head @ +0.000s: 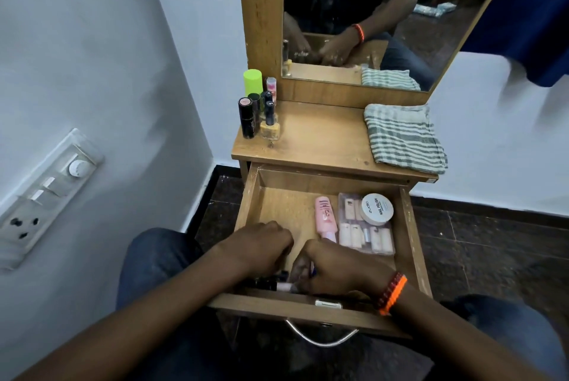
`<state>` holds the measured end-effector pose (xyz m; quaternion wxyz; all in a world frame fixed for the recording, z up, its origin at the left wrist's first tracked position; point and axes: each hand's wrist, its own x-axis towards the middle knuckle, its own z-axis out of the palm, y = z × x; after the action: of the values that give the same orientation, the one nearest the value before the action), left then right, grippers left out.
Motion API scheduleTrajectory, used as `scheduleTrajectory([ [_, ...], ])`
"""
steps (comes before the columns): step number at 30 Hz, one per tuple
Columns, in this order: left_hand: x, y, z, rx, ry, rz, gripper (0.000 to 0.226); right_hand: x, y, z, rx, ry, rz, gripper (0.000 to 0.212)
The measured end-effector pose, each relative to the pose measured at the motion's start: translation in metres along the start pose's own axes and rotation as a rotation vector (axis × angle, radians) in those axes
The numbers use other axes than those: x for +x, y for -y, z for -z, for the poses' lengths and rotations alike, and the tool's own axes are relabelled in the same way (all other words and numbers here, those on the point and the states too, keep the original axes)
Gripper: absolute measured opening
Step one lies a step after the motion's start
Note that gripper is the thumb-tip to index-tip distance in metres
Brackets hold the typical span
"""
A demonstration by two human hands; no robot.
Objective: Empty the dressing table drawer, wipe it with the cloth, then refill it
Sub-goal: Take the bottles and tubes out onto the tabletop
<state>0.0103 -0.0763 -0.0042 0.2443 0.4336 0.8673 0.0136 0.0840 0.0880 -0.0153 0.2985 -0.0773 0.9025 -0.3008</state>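
The wooden drawer [412, 226] is pulled out below the dressing table top [320, 140]. Inside lie a pink tube [325, 216], a clear pack of false nails [366, 232] and a round white nail polish tin [377, 208] on top of the pack. Both hands reach into the near left part of the drawer. My left hand [261, 245] is curled over small dark cosmetic items [268, 282]. My right hand [335, 266] closes around a slim pink item [286, 287]; what else it holds is hidden. A green-striped cloth [403, 137] lies folded on the table top at the right.
Several nail polish bottles and lipsticks [258, 109] stand at the table top's left back corner, under the mirror [354, 11]. A switch panel [46, 195] is on the left wall. My knees flank the drawer, whose metal handle [320, 339] points at me. Dark tiled floor lies around.
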Motion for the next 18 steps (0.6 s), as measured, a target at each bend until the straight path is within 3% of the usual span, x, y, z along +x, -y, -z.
scheduleTrajectory([
  [4, 0.001, -0.005, 0.003, 0.052, 0.076, 0.003, 0.024, 0.002, 0.006, -0.007, -0.023, -0.04, 0.005, 0.013],
  [12, -0.002, -0.005, 0.001, 0.089, 0.15, -0.084, 0.02, -0.006, 0.015, -0.004, -0.094, -0.06, -0.045, 0.008],
  [15, -0.005, -0.001, 0.0, 0.106, 0.148, -0.123, 0.024, -0.002, 0.015, -0.007, -0.103, -0.066, -0.086, 0.025],
  [18, -0.009, 0.003, -0.005, 0.138, 0.119, -0.171, 0.026, -0.002, 0.016, -0.006, -0.018, -0.094, -0.082, 0.02],
])
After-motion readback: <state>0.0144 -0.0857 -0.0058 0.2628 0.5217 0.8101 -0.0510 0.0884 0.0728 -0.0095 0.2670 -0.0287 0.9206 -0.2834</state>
